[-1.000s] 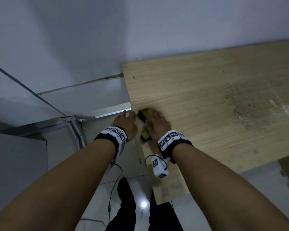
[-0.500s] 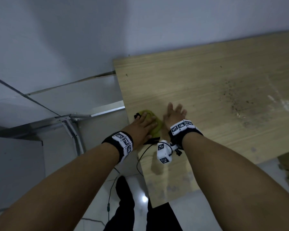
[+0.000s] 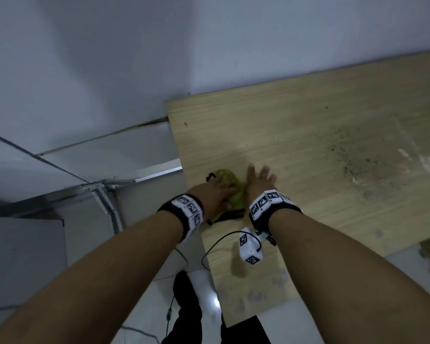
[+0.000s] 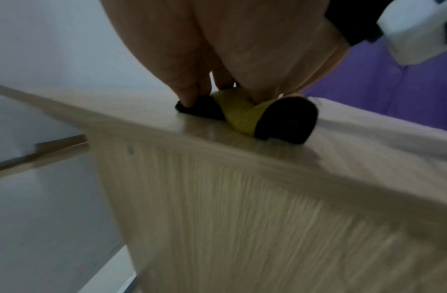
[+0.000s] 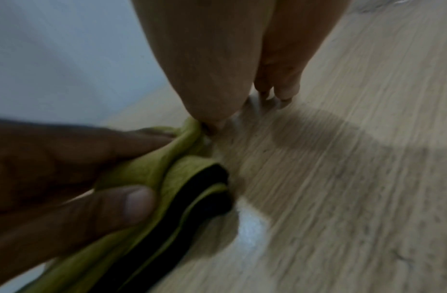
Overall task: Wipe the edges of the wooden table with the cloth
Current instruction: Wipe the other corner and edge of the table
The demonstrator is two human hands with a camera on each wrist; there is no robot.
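Observation:
A green cloth with black trim (image 3: 235, 194) lies bunched on the wooden table (image 3: 308, 145), close to its left edge. My left hand (image 3: 216, 192) lies over the cloth and presses it down. In the right wrist view its thumb and fingers (image 5: 137, 206) pinch the cloth (image 5: 167, 178) between them. My right hand (image 3: 258, 181) rests flat on the tabletop just right of the cloth, fingers spread and straight. Its thumb (image 5: 212, 111) touches the cloth's far fold. From the left wrist the cloth (image 4: 242, 117) sits at the table's edge under my fingers (image 4: 190, 97).
Dark specks and pale smears (image 3: 353, 160) mark the tabletop to the right. A white wall stands behind the table. A metal frame (image 3: 104, 192) is left of the table. A black cable (image 3: 209, 249) and a white marker cube (image 3: 250, 247) hang below my right wrist.
A second ago my right hand lay on the cloth and the left hand beside it. The left hand has since taken the cloth; the right hand moved right, flat onto the table.

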